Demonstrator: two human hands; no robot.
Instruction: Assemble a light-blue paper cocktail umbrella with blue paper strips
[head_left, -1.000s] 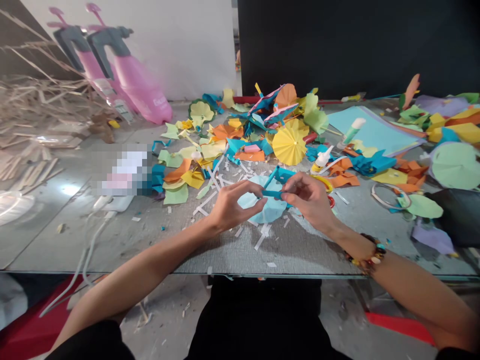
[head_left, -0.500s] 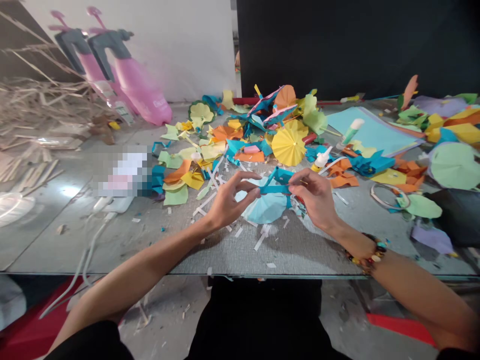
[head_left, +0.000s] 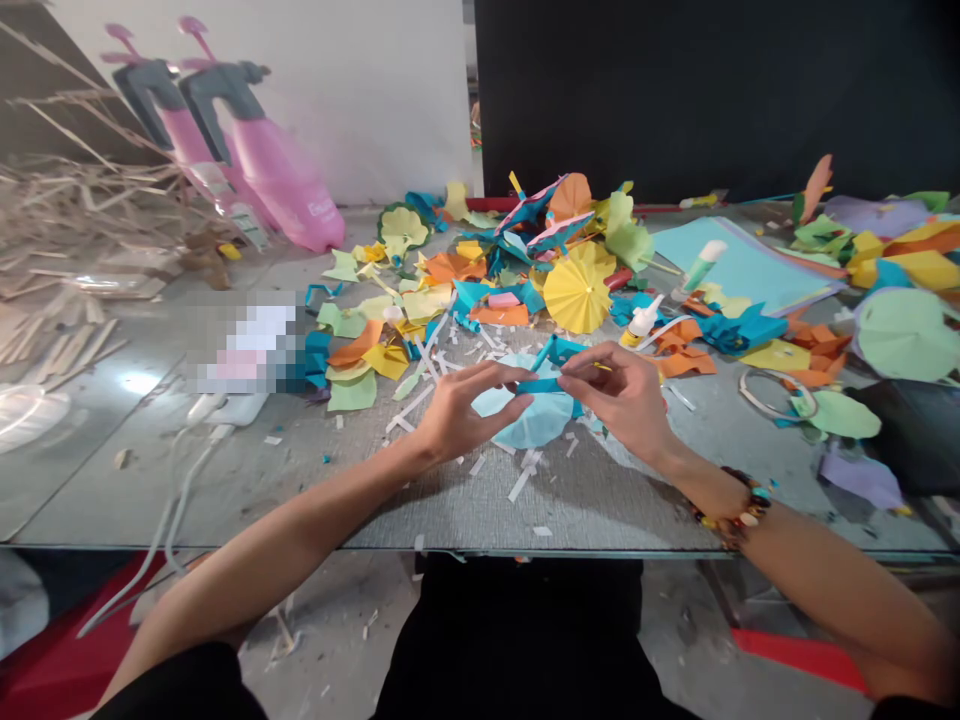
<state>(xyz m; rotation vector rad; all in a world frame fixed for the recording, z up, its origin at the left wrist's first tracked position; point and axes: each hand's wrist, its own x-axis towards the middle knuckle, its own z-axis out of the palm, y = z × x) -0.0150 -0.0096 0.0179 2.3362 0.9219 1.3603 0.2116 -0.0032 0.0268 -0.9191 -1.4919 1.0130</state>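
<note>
A narrow blue paper strip point(head_left: 541, 385) stretches between my two hands. My left hand point(head_left: 471, 405) pinches its left end between thumb and fingers. At the other end, my right hand point(head_left: 619, 395) has thumb and fingertips closed on the strip. Under and behind them lies a pleated light blue paper disc point(head_left: 534, 425) on the table. A piece of blue paper with a rolled edge point(head_left: 559, 352) shows just behind the strip; whether it is joined to the strip I cannot tell. A small glue bottle point(head_left: 642, 322) with a white nozzle stands beyond my right hand.
Coloured paper scraps point(head_left: 450, 265) and a yellow pleated disc point(head_left: 577, 295) cover the back of the table point(head_left: 300, 500). A glue stick point(head_left: 705, 262) lies by stacked paper sheets point(head_left: 757, 265). Pink spray bottles point(head_left: 281, 180), wooden sticks point(head_left: 64, 345) and a white cable point(head_left: 180, 495) are on the left.
My right hand has slid left along the blue strip, nearer to my left hand. The left fingers have shifted slightly, and the length of strip between the hands is shorter.
</note>
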